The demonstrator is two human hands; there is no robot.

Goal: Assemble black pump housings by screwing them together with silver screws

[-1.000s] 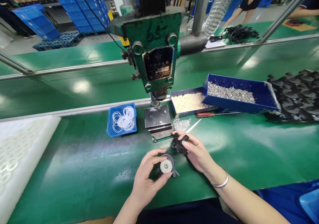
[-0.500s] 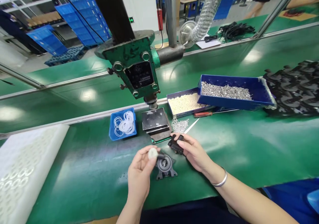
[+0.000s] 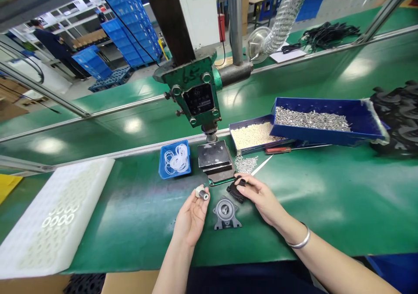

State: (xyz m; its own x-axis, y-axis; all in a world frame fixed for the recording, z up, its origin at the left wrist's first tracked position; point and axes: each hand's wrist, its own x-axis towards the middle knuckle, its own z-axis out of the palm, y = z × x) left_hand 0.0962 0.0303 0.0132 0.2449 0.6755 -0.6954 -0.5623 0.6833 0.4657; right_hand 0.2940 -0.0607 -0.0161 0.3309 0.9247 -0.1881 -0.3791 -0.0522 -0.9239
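Silver metal circles the right wrist as a bangle (image 3: pixel 301 240), and from there the right hand (image 3: pixel 263 198) reaches forward and inward, its fingers clamped on a black plastic cover (image 3: pixel 234 192), thumb laid over the near side. The left hand (image 3: pixel 192 220) rises from the near edge with its palm partly turned up, fingertips pinched together on a small rotor (image 3: pixel 201 193). Which finger is the thumb there, I cannot tell.

Between the hands, untouched, a gray housing (image 3: pixel 226 217) lies flat on the green bench top (image 3: pixel 146 241): a round, stepped, open bowl with small lugs and two splayed feet pointing nearward. Just beyond it on the left is the rotor, whitish at one end, with a dark cylinder whose pale-ringed, holed end face shows. Just beyond it on the right is the cover, dark and lobed, partly hidden by the fingers.

Farther beyond the housing stand a metal block (image 3: pixel 214 154) and, over that, a green press head (image 3: pixel 196 89). Beyond the housing to the left sits a blue tray (image 3: pixel 166 147) of translucent rings (image 3: pixel 179 158); beyond it to the right, a red-handled screwdriver (image 3: pixel 277 150) and a blue bin (image 3: pixel 326 135) of metal pins (image 3: pixel 310 119).
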